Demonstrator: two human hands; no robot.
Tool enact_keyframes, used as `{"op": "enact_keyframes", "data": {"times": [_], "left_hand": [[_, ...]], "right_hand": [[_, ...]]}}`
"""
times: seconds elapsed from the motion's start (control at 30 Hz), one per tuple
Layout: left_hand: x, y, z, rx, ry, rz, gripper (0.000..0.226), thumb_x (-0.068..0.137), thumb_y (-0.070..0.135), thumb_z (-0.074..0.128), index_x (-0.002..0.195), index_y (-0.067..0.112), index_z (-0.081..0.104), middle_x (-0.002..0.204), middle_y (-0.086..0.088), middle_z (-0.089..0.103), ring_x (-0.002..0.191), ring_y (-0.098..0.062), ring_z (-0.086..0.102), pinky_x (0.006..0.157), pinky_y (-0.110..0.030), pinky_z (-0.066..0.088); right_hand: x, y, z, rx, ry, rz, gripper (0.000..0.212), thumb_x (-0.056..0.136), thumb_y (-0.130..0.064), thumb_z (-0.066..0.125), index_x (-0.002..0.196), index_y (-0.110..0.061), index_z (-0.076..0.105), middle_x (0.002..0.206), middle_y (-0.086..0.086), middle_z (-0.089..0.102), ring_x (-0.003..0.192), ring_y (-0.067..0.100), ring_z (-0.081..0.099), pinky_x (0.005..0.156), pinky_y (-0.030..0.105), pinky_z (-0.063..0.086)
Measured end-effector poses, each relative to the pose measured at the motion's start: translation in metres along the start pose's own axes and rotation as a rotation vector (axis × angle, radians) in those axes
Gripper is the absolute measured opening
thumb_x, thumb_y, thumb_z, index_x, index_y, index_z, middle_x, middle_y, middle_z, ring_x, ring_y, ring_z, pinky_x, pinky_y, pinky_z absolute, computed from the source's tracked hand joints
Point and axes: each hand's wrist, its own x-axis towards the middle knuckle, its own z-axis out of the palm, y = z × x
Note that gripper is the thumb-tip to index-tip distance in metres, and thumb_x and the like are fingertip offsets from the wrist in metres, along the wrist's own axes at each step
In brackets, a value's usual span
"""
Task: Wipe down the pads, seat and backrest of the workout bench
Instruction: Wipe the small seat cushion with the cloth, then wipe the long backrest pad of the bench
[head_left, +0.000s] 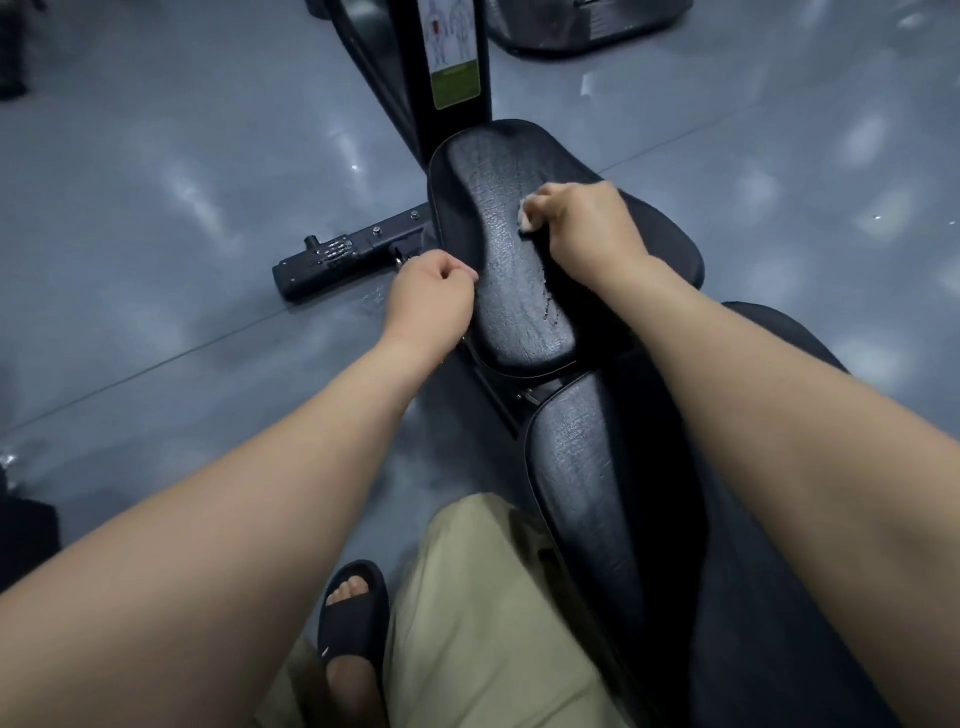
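- The right grip (582, 223) is clamped on a small white wad of cloth (525, 217), pressing it onto the upper pad (498, 171).
- That pad is black and rounded, with a grained, cracked skin like vinyl.
- The left grip (431, 291) has its fingers curled at the pad's left edge; I cannot tell whether it holds anything.
- A longer black grained pad (582, 467) lies nearer the person, just apart.
- The glossy grey floor (156, 182) lies beneath.
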Motion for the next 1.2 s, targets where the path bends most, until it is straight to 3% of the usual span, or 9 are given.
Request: {"op": "enact_keyframes", "data": {"times": [0.13, 0.27, 0.4, 0.5, 0.63, 0.77, 0.9, 1.07, 1.2], "left_hand": [[0.006, -0.001, 0.004, 0.035, 0.011, 0.044, 0.024, 0.084, 0.017, 0.048, 0.08, 0.024, 0.071, 0.097, 0.002, 0.07, 0.095, -0.015, 0.062, 0.09, -0.029, 0.05], [0.014, 0.0, 0.016, 0.11, 0.043, 0.093, 0.018, 0.085, 0.016, 0.05, 0.087, 0.024, 0.066, 0.107, 0.0, 0.057, 0.11, -0.02, 0.054, 0.095, -0.022, 0.038], [0.015, 0.0, 0.025, 0.143, 0.056, 0.16, 0.017, 0.084, 0.013, 0.052, 0.093, 0.024, 0.062, 0.107, 0.002, 0.047, 0.118, -0.025, 0.049, 0.106, -0.026, 0.035], [0.015, -0.005, 0.023, 0.155, 0.034, 0.193, 0.022, 0.084, 0.012, 0.053, 0.1, 0.02, 0.065, 0.108, 0.003, 0.047, 0.119, -0.024, 0.048, 0.102, -0.02, 0.032], [0.015, -0.006, 0.02, 0.18, 0.022, 0.219, 0.024, 0.085, 0.012, 0.053, 0.105, 0.018, 0.066, 0.109, 0.003, 0.046, 0.12, -0.023, 0.048, 0.099, -0.019, 0.031], [0.015, -0.004, 0.027, 0.198, 0.06, 0.194, 0.022, 0.085, 0.013, 0.051, 0.103, 0.019, 0.063, 0.111, 0.002, 0.046, 0.12, -0.025, 0.045, 0.094, -0.018, 0.027], [0.009, 0.003, 0.039, 0.238, 0.113, 0.161, 0.024, 0.086, 0.015, 0.05, 0.109, 0.015, 0.06, 0.126, -0.009, 0.048, 0.123, -0.029, 0.039, 0.105, -0.025, 0.027], [-0.003, 0.015, 0.055, 0.285, 0.093, 0.181, 0.024, 0.082, 0.02, 0.049, 0.103, 0.022, 0.059, 0.127, -0.003, 0.045, 0.124, -0.027, 0.036, 0.112, -0.039, 0.029], [-0.013, 0.027, 0.068, 0.346, 0.053, 0.277, 0.025, 0.084, 0.018, 0.049, 0.106, 0.023, 0.059, 0.128, 0.0, 0.047, 0.129, -0.024, 0.034, 0.112, -0.04, 0.026]], "right_hand": [[-0.007, -0.013, 0.008, -0.084, 0.038, -0.005, 0.051, 0.082, -0.036, 0.028, 0.091, -0.021, 0.076, 0.099, -0.003, 0.073, 0.093, 0.028, 0.067, 0.081, 0.039, 0.053], [-0.056, -0.008, 0.011, -0.071, 0.045, -0.177, 0.041, 0.089, -0.022, 0.032, 0.099, -0.018, 0.072, 0.095, -0.003, 0.069, 0.09, 0.024, 0.062, 0.075, 0.038, 0.052], [-0.061, 0.006, 0.008, -0.095, 0.024, -0.232, 0.031, 0.089, -0.017, 0.039, 0.097, -0.022, 0.068, 0.097, -0.005, 0.067, 0.092, 0.022, 0.061, 0.077, 0.038, 0.052], [-0.031, 0.022, 0.002, -0.125, 0.055, -0.168, 0.031, 0.082, -0.013, 0.04, 0.092, -0.024, 0.068, 0.092, -0.005, 0.068, 0.09, 0.024, 0.062, 0.077, 0.035, 0.05], [0.006, 0.04, -0.005, -0.094, 0.004, -0.008, 0.042, 0.074, -0.004, 0.04, 0.092, -0.022, 0.072, 0.103, -0.005, 0.074, 0.09, 0.029, 0.065, 0.083, 0.026, 0.04], [-0.023, 0.039, -0.004, -0.092, 0.041, -0.022, 0.044, 0.079, -0.002, 0.038, 0.099, -0.02, 0.072, 0.107, -0.007, 0.072, 0.085, 0.022, 0.051, 0.088, 0.031, 0.039], [-0.068, 0.048, -0.009, -0.071, 0.067, -0.068, 0.041, 0.08, 0.001, 0.038, 0.096, -0.017, 0.07, 0.103, -0.007, 0.071, 0.085, 0.008, 0.047, 0.09, 0.032, 0.038], [-0.109, 0.049, -0.022, 0.021, 0.071, -0.062, 0.044, 0.093, -0.02, 0.03, 0.103, -0.02, 0.072, 0.11, -0.015, 0.07, 0.095, 0.0, 0.06, 0.089, 0.038, 0.04], [-0.136, 0.062, -0.038, 0.051, 0.083, -0.026, 0.029, 0.096, -0.007, 0.045, 0.1, -0.022, 0.069, 0.099, -0.018, 0.069, 0.085, 0.004, 0.062, 0.083, 0.031, 0.045]]}}
